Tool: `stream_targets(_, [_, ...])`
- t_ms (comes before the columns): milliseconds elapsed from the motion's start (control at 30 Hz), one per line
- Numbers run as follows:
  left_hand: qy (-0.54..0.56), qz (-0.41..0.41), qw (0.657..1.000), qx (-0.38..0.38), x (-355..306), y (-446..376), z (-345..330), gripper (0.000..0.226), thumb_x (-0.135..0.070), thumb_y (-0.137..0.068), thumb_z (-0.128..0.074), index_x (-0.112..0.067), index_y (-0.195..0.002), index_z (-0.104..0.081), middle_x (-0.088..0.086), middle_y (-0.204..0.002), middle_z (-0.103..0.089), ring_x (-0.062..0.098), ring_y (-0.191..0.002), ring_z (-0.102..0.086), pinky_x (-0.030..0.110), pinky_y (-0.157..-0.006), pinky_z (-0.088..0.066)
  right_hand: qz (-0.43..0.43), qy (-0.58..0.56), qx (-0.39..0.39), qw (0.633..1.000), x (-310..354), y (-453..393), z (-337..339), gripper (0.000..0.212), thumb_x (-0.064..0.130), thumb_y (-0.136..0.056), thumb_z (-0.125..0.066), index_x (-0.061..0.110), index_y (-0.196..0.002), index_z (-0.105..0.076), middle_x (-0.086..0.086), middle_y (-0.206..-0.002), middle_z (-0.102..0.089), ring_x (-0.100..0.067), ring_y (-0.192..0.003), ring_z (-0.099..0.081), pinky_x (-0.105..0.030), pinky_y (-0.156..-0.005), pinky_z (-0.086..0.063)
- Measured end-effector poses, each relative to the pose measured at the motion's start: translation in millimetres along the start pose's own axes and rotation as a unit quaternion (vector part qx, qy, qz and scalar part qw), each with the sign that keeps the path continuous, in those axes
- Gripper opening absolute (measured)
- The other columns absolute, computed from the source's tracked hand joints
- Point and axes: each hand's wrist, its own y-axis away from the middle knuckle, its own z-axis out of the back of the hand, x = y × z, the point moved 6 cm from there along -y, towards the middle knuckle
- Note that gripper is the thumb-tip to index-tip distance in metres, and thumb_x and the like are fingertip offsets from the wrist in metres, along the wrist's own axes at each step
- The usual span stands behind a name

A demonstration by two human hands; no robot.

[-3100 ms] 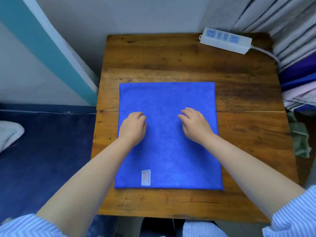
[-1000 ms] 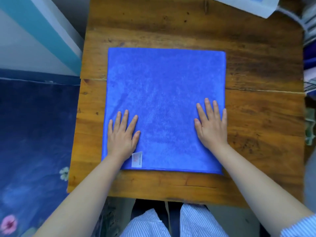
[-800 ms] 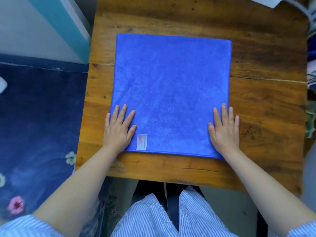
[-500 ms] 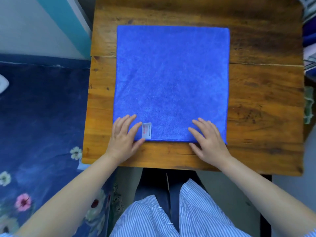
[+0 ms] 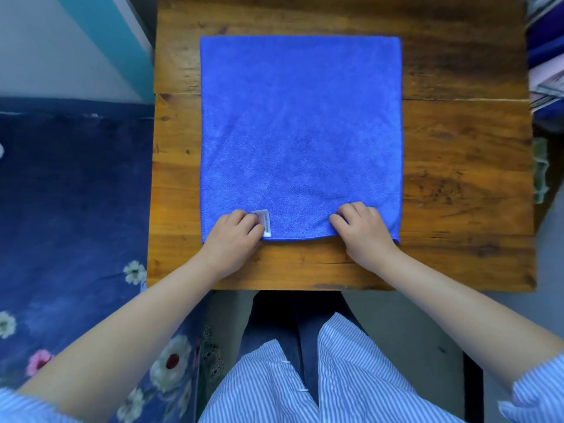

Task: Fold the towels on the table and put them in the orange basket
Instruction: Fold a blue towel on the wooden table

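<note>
A blue towel point(image 5: 300, 129) lies flat and square on the wooden table point(image 5: 457, 166). A small white label point(image 5: 264, 221) sits near its front left corner. My left hand point(image 5: 233, 236) pinches the towel's near edge beside that label, fingers curled. My right hand point(image 5: 363, 232) grips the same near edge closer to the right corner, fingers curled into the cloth. The edge bulges slightly between the two hands. No orange basket is in view.
A dark blue floral cloth point(image 5: 70, 215) covers the area left of the table. Stacked fabrics point(image 5: 546, 62) lie past the table's right edge. A white and teal wall point(image 5: 91, 41) stands at the upper left. My striped shirt point(image 5: 305, 380) fills the bottom.
My hands slid from flat on the towel's middle down to its near edge. The fingers have curled from flat to gripping that edge. The camera tilted downward.
</note>
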Motion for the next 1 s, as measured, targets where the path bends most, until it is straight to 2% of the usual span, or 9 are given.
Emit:
stream_targets(100, [-0.019, 0.008, 1.000, 0.008, -3.0, -2.1, -0.6, 0.029, -0.007, -0.041, -0.086, -0.003, -0.063, -0.068, 0.010, -0.064, -0.066, 0.025, -0.050, -0.060, 0.022, -0.040, -0.042, -0.037, -0.007, -0.009, 0.999, -0.7, -9.4, 3.6, 0.027, 0.002, -0.057, -0.030, 0.006, -0.052, -0.056, -0.010, -0.053, -0.055, -0.024, -0.045, -0.054, -0.023, -0.039, -0.038])
stream_targets(267, [-0.005, 0.053, 0.998, 0.019, -3.9, -0.6, -3.8, 0.040, -0.030, -0.044, -0.089, -0.004, -0.064, -0.066, 0.010, -0.067, -0.066, 0.026, -0.055, -0.062, 0.024, -0.044, -0.045, -0.068, -0.048, -0.018, 0.996, -12.3, -13.9, 8.4, 0.026, 0.012, -0.064, -0.035, 0.003, -0.052, -0.057, -0.013, -0.049, -0.053, -0.026, -0.042, -0.054, -0.024, -0.039, -0.041])
stream_targets(400, [-0.002, 0.078, 0.997, -0.026, 2.3, -7.2, 1.9, 0.014, -0.003, -0.053, -0.076, -0.003, -0.061, -0.065, 0.012, -0.061, -0.064, 0.028, -0.049, -0.059, 0.024, -0.040, -0.043, -0.051, -0.060, -0.015, 0.997, -18.6, -12.5, 7.0, 0.030, 0.011, -0.066, -0.034, -0.001, -0.061, -0.061, -0.014, -0.053, -0.055, -0.029, -0.046, -0.055, -0.027, -0.043, -0.044])
stream_targets(467, [0.041, 0.074, 0.996, -0.039, 7.2, -7.4, 3.7, 0.005, -0.002, -0.057, -0.065, 0.000, -0.062, -0.065, 0.014, -0.062, -0.064, 0.029, -0.050, -0.060, 0.025, -0.040, -0.046, -0.038, -0.042, -0.008, 0.998, -21.0, -9.6, 7.5, 0.030, 0.007, -0.063, -0.033, -0.001, -0.062, -0.061, -0.014, -0.054, -0.055, -0.029, -0.046, -0.055, -0.026, -0.044, -0.043])
stream_targets(633, [0.124, 0.073, 0.989, -0.039, 23.1, -0.4, 15.7, 0.008, -0.002, -0.068, -0.066, 0.005, -0.069, -0.067, 0.020, -0.078, -0.067, 0.039, -0.075, -0.065, 0.044, -0.059, -0.056, -0.082, -0.057, -0.026, 0.995, -40.7, -0.6, 15.0, 0.018, -0.012, -0.053, -0.046, -0.006, -0.062, -0.060, -0.021, -0.060, -0.058, -0.035, -0.051, -0.057, -0.034, -0.046, -0.047])
stream_targets(733, [0.160, 0.087, 0.983, 0.011, 34.1, -12.8, 23.3, 0.010, -0.001, -0.077, -0.062, 0.007, -0.081, -0.067, 0.021, -0.098, -0.067, 0.042, -0.105, -0.060, 0.047, -0.085, -0.050, -0.095, -0.087, -0.039, 0.991, -42.7, -10.5, 22.6, 0.016, -0.012, -0.058, -0.044, -0.009, -0.062, -0.059, -0.024, -0.067, -0.063, -0.039, -0.061, -0.061, -0.041, -0.052, -0.053])
stream_targets(833, [0.212, 0.145, 0.954, 0.152, 45.7, -24.7, 17.9, 0.020, -0.008, -0.090, -0.051, 0.004, -0.104, -0.060, 0.016, -0.116, -0.060, 0.028, -0.119, -0.051, 0.036, -0.094, -0.042, -0.140, -0.122, 0.072, 0.980, -52.4, -23.9, 19.6, 0.010, -0.010, -0.074, -0.045, -0.006, -0.074, -0.054, -0.027, -0.085, -0.063, -0.040, -0.084, -0.059, -0.040, -0.068, -0.048])
stream_targets(933, [0.259, 0.212, 0.897, 0.288, 50.8, -29.8, 16.0, 0.016, -0.011, -0.091, -0.045, -0.001, -0.093, -0.057, 0.013, -0.087, -0.056, 0.027, -0.090, -0.050, 0.029, -0.066, -0.038, -0.145, -0.145, 0.263, 0.943, -58.8, -24.2, 4.4, 0.021, -0.003, -0.081, -0.040, 0.012, -0.066, -0.037, -0.017, -0.072, -0.055, -0.035, -0.078, -0.049, -0.033, -0.058, -0.031])
stream_targets(1000, [0.286, 0.236, 0.842, 0.391, 44.7, -27.7, 12.9, 0.011, -0.014, -0.089, -0.047, -0.011, -0.090, -0.057, 0.001, -0.087, -0.049, 0.020, -0.086, -0.043, 0.022, -0.062, -0.032, -0.137, -0.175, 0.368, 0.903, -52.4, -21.8, -1.9, 0.027, -0.005, -0.076, -0.037, 0.015, -0.059, -0.034, -0.006, -0.063, -0.044, -0.027, -0.072, -0.042, -0.030, -0.056, -0.026])
